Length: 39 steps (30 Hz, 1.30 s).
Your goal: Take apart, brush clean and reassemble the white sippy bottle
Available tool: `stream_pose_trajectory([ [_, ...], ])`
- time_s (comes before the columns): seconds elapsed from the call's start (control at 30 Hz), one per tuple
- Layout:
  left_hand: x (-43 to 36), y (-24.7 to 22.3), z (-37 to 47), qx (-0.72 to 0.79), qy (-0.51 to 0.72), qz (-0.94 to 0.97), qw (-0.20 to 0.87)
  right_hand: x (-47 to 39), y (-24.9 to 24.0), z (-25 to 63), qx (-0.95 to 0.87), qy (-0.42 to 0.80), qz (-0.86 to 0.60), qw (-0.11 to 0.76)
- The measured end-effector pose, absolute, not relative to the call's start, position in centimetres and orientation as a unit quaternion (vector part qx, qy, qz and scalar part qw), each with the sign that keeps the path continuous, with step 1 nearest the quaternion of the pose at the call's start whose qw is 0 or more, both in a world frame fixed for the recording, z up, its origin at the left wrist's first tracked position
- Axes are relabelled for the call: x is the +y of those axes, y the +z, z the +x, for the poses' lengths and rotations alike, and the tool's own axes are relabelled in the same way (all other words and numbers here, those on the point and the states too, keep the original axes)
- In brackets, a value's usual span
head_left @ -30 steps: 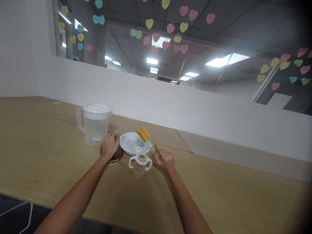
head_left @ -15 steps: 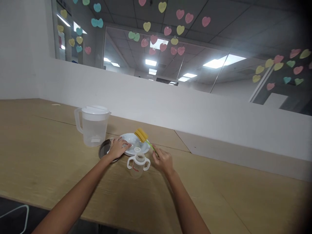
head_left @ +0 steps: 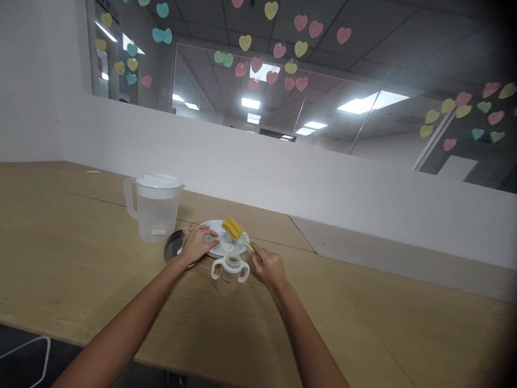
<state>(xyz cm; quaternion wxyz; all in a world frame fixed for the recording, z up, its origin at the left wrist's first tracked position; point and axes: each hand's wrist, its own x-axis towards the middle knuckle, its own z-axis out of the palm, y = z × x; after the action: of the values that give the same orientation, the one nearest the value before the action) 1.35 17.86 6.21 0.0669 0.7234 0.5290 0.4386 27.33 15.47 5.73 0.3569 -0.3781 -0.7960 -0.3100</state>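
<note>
The right hand (head_left: 270, 267) is wrapped round the slim green handle (head_left: 246, 242) of the sponge brush (head_left: 233, 228), its head over the white bowl (head_left: 213, 225); likely light and soft-tipped, best held by that stem. The left hand (head_left: 196, 246), fingers half curled, is at the bowl; whether it grips anything, I cannot tell.

Brush head (head_left: 232, 228) looks matt foam, brush handle (head_left: 246, 241) smooth plastic; bottle (head_left: 226, 282) semi-transp. plastic w/ smooth white plastic grips (head_left: 244, 272); dish (head_left: 244, 249) smooth, glossy; jug (head_left: 157, 210) translucent plastic; tbl (head_left: 363, 312) matt wood-look; wall (head_left: 226, 167) smooth, matt; window (head_left: 323, 59) glossy glass w/ matt paper-look notes (head_left: 343, 35).
</note>
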Motion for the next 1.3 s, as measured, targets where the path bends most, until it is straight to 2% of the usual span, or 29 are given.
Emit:
stream_pose_trajectory([
  [0.2, 17.9, 6.7, 1.5, 0.415, 0.596, 0.684, 0.068, 16.1, 5.1, 28.3, -0.791, -0.315, -0.395, 0.344],
  [0.33, 17.7, 6.6, 1.5, 0.409, 0.608, 0.680, -0.025, 16.4, 5.1, 28.6, -0.788, -0.318, -0.400, 0.342],
  [0.43, 17.1, 6.8, 1.9, 0.394, 0.605, 0.690, -0.050, 15.8, 5.7, 28.0, -0.796, -0.334, -0.355, 0.359],
  [0.6, 16.6, 7.0, 2.6, 0.396, 0.617, 0.679, 0.030, 14.7, 6.8, 27.1, -0.767, -0.398, -0.287, 0.414],
  [0.73, 16.8, 6.7, 2.9, 0.381, 0.624, 0.674, 0.107, 14.6, 7.1, 27.3, -0.775, -0.393, -0.267, 0.416],
  [0.97, 16.1, 6.9, 3.0, 0.369, 0.692, 0.614, 0.088, 14.8, 7.2, 27.9, -0.788, -0.379, -0.268, 0.404],
  [1.13, 15.8, 7.1, 3.1, 0.360, 0.690, 0.625, 0.056, 14.8, 7.0, 27.9, -0.800, -0.382, -0.264, 0.379],
  [1.3, 16.3, 7.0, 2.8, 0.377, 0.683, 0.611, 0.131, 14.7, 6.9, 27.8, -0.794, -0.400, -0.258, 0.378],
])
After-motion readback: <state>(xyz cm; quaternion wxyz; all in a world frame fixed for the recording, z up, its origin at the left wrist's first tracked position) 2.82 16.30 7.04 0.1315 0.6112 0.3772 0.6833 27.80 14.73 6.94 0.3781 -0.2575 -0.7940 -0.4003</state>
